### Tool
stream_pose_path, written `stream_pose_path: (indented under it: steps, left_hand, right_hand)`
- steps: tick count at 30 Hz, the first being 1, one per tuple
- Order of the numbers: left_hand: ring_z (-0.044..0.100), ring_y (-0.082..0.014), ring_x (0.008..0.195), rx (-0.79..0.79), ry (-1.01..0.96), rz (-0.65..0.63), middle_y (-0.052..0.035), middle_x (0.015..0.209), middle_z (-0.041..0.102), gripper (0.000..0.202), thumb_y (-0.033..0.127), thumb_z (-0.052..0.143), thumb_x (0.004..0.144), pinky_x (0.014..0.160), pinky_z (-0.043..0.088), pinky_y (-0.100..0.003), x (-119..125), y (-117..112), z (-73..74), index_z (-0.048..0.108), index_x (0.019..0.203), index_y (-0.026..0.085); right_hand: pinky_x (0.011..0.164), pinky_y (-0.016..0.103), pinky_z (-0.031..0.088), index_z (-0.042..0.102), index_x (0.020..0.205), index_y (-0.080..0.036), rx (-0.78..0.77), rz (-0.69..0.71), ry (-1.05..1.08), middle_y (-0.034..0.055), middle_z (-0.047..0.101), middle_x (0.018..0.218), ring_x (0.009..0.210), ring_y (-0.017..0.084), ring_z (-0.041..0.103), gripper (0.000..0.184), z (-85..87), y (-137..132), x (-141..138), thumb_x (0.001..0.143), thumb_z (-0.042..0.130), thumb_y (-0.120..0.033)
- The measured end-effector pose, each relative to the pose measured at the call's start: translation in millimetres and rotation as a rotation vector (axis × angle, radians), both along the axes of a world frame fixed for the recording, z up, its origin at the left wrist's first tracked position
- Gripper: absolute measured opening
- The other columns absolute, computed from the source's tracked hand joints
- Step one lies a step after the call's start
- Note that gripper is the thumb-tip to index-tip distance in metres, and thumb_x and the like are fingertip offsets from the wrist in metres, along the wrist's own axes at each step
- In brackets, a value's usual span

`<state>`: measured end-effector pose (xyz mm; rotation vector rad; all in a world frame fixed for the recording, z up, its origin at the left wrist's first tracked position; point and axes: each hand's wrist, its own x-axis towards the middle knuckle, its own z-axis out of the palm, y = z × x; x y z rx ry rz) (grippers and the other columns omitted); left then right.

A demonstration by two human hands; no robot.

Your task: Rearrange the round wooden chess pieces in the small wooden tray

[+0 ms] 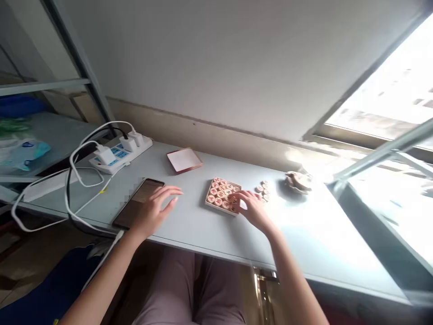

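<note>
A shallow square box [207,201] holds rows of round wooden Chinese chess pieces [219,194] with red and dark characters. My right hand [252,206] reaches over the box's right side, its bent fingers and thumb around a piece near the front right corner. Those fingers partly cover the pieces there. Just right of the hand lies a small group of loose Chinese chess pieces [264,189] on the table. My left hand [156,210] is open, fingers stretched to the right, above the edge of a dark phone or tablet [138,201]. Nothing is in it.
The box lid [185,160] lies near the wall on the grey table [189,225]. A white power strip [145,143] with plugs and loose cables takes up the left. A brownish round object [299,182] sits at the right, by a metal frame [365,225].
</note>
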<state>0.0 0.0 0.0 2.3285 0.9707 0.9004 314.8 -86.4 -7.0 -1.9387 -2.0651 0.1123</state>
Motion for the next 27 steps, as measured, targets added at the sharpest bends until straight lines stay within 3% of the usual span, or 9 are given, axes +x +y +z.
stream_pose_path:
  steps: [3, 5, 7, 10, 14, 18, 21, 23, 27]
  left_hand:
    - [0.05, -0.021, 0.114, -0.133, -0.089, -0.123, -0.0066, 0.119, 0.057, 0.027, 0.032, 0.041, 0.09, 0.094, 0.044, -0.035, 59, 12, -13.6, 0.06, 0.105, 0.021]
    - [0.05, -0.0216, 0.114, -0.171, -0.151, -0.123, -0.0089, 0.121, 0.055, 0.028, 0.03, 0.041, 0.088, 0.089, 0.046, -0.034, 91, 24, -24.8, 0.059, 0.106, 0.019]
    - [0.049, -0.0217, 0.116, -0.175, -0.188, -0.095, -0.0106, 0.12, 0.056, 0.028, 0.027, 0.041, 0.087, 0.094, 0.043, -0.035, 113, 34, -35.3, 0.057, 0.108, 0.017]
    - [0.05, -0.0223, 0.115, -0.21, -0.189, -0.043, -0.012, 0.119, 0.056, 0.028, 0.027, 0.041, 0.086, 0.098, 0.041, -0.037, 129, 40, -48.4, 0.053, 0.109, 0.016]
    - [0.054, -0.0231, 0.108, -0.25, -0.206, -0.035, -0.0134, 0.121, 0.055, 0.032, 0.035, 0.038, 0.089, 0.093, 0.044, -0.038, 127, 42, -61.7, 0.049, 0.113, 0.016]
    - [0.055, -0.022, 0.104, -0.235, -0.213, -0.004, -0.0128, 0.119, 0.055, 0.031, 0.036, 0.036, 0.091, 0.093, 0.044, -0.038, 130, 45, -66.2, 0.049, 0.111, 0.017]
    - [0.052, -0.0228, 0.111, -0.124, -0.178, 0.011, -0.0136, 0.118, 0.055, 0.029, 0.031, 0.038, 0.091, 0.098, 0.04, -0.038, 130, 34, -56.7, 0.05, 0.112, 0.016]
    - [0.046, -0.0241, 0.118, 0.001, -0.171, 0.054, -0.0138, 0.121, 0.053, 0.027, 0.027, 0.042, 0.089, 0.102, 0.035, -0.039, 119, 18, -44.3, 0.052, 0.112, 0.016]
    - [0.045, -0.0212, 0.121, 0.146, -0.215, 0.215, -0.0082, 0.129, 0.048, 0.027, 0.021, 0.042, 0.09, 0.101, 0.037, -0.038, 65, -32, -21.2, 0.051, 0.116, 0.024]
  right_hand:
    - [0.089, 0.042, 0.031, 0.061, 0.111, -0.029, 0.038, -0.02, -0.024, 0.0049, 0.062, 0.115, 0.103, 0.024, 0.051, 0.026, 1.5, 2, -10, 0.092, 0.044, -0.035]
    - [0.088, 0.04, 0.03, 0.061, 0.11, -0.029, 0.064, -0.033, -0.047, 0.0047, 0.061, 0.115, 0.103, 0.023, 0.05, 0.024, -0.2, 2, -15, 0.092, 0.046, -0.033]
    - [0.086, 0.038, 0.029, 0.063, 0.107, -0.027, 0.087, -0.038, -0.064, 0.0046, 0.061, 0.114, 0.102, 0.022, 0.049, 0.022, -0.5, 2, -18, 0.091, 0.048, -0.033]
    - [0.088, 0.038, 0.027, 0.064, 0.099, -0.025, 0.16, -0.106, -0.074, 0.005, 0.061, 0.109, 0.101, 0.022, 0.047, 0.021, 4.9, -6, -15, 0.09, 0.049, -0.039]
    - [0.084, 0.034, 0.028, 0.062, 0.099, -0.025, 0.258, -0.3, -0.055, 0.005, 0.06, 0.108, 0.102, 0.022, 0.047, 0.027, 10.9, -39, 3, 0.09, 0.046, -0.045]
    - [0.077, 0.032, 0.027, 0.061, 0.099, -0.025, 0.185, -0.411, -0.087, 0.0037, 0.062, 0.102, 0.095, 0.021, 0.049, 0.024, -1.9, -71, 23, 0.09, 0.045, -0.041]
    - [0.076, 0.033, 0.027, 0.057, 0.108, -0.021, 0.185, -0.508, -0.101, 0.0056, 0.063, 0.096, 0.093, 0.022, 0.051, 0.028, -16.2, -75, 34, 0.09, 0.042, -0.036]
    - [0.075, 0.033, 0.027, 0.058, 0.103, -0.017, 0.223, -0.551, -0.101, 0.0072, 0.063, 0.094, 0.091, 0.023, 0.051, 0.029, -21.8, -70, 34, 0.089, 0.041, -0.036]
    - [0.075, 0.034, 0.029, 0.057, 0.094, -0.019, 0.372, -0.411, -0.046, 0.0049, 0.063, 0.088, 0.084, 0.022, 0.053, 0.028, -19.2, -49, 10, 0.089, 0.038, -0.039]
